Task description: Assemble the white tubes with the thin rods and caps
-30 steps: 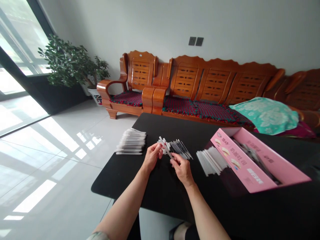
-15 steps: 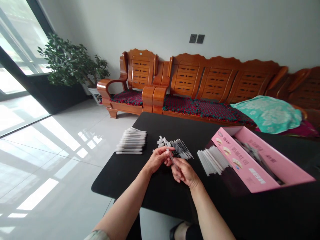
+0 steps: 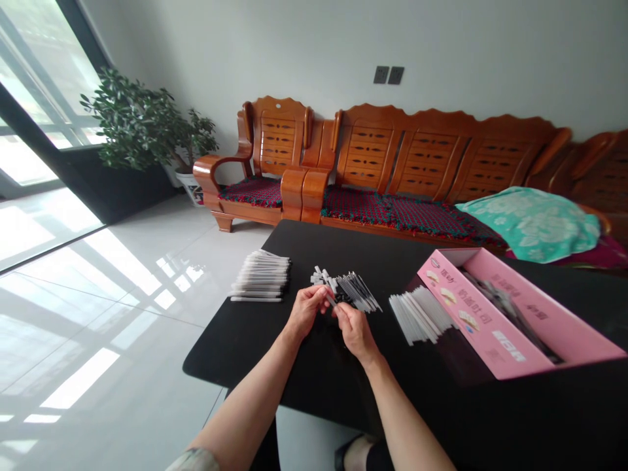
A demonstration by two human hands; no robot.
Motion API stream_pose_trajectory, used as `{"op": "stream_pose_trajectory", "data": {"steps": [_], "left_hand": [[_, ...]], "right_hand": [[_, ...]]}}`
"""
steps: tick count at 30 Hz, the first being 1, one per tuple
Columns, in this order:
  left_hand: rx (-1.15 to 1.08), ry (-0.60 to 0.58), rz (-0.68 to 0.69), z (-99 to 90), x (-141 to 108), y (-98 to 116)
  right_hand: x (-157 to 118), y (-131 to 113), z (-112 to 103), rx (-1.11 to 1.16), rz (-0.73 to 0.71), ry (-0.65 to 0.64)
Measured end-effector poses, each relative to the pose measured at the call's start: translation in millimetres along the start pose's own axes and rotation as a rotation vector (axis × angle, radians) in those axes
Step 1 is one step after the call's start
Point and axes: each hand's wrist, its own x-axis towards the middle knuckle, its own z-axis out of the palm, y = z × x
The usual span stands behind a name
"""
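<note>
My left hand (image 3: pixel 307 309) and my right hand (image 3: pixel 355 328) meet over the near side of the black table. Between them is a slim pale pen (image 3: pixel 331 301), pinched by the fingertips of both hands; most of it is covered by fingers. Just beyond my hands lie small white caps (image 3: pixel 321 275) and a bundle of thin dark pen refills (image 3: pixel 360 292) with pointed tips. A neat pile of white pens (image 3: pixel 260 278) is to the left. Several translucent white pen barrels (image 3: pixel 420 314) lie in a row at the right.
A pink open box (image 3: pixel 473 320) with dark items inside stands on the black table (image 3: pixel 235 347) at the right. Behind the table are a wooden sofa (image 3: pixel 373 157), a turquoise cloth (image 3: pixel 534 226) and a wooden armchair (image 3: pixel 277 140). A potted plant (image 3: pixel 142 124) stands far left.
My right hand has closed in around the pen, its fingers now curled. The pen shows less between my hands than before. The piles on the table look unchanged.
</note>
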Motion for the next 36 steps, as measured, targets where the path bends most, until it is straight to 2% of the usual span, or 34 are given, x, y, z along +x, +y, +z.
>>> {"op": "stream_pose_trajectory", "data": {"steps": [2, 4, 8, 10, 12, 13, 17, 18, 20, 23, 25, 28, 31, 34, 36], "left_hand": [[-0.001, -0.012, -0.004, -1.4, 0, 2], [-0.015, -0.058, -0.028, -1.5, 0, 4], [-0.054, -0.200, -0.103, 4.7, -5, 7], [-0.037, -0.222, -0.109, 8.7, -6, 6], [-0.002, -0.171, -0.087, 9.3, -6, 5], [0.010, -0.109, -0.062, 7.6, -4, 5], [-0.045, 0.296, 0.132, -8.6, 5, 11], [-0.049, 0.333, 0.154, -11.8, 6, 12], [-0.007, 0.287, 0.135, -13.3, 6, 11], [0.120, 0.181, 0.098, -6.3, 2, 6], [0.198, 0.162, 0.085, -2.6, -1, 2], [0.314, 0.191, 0.058, -5.3, -2, -3], [0.426, 0.283, 0.089, -12.8, -1, -7], [0.519, 0.335, 0.123, -17.0, 0, -10], [0.591, 0.344, 0.136, -17.5, 1, -13]], "right_hand": [[-1, -1, -1, 0.001, 0.023, -0.003], [-3, -1, -3, 0.186, 0.131, -0.122], [-6, 3, -11, 0.610, 0.335, -0.449], [-6, 4, -12, 0.643, 0.342, -0.452], [-5, 4, -10, 0.499, 0.268, -0.329], [-5, 5, -9, 0.358, 0.197, -0.241], [-7, 11, -7, -0.364, -0.086, 0.058], [-7, 13, -8, -0.484, -0.115, 0.112], [-7, 18, -9, -0.596, -0.146, 0.189], [-3, 23, -12, -0.617, -0.158, 0.262], [-1, 27, -18, -0.635, -0.143, 0.320], [-1, 36, -38, -0.705, -0.083, 0.489], [-5, 49, -66, -0.847, -0.004, 0.688], [-10, 60, -89, -0.968, 0.073, 0.800], [-11, 65, -97, -1.002, 0.110, 0.816]]}}
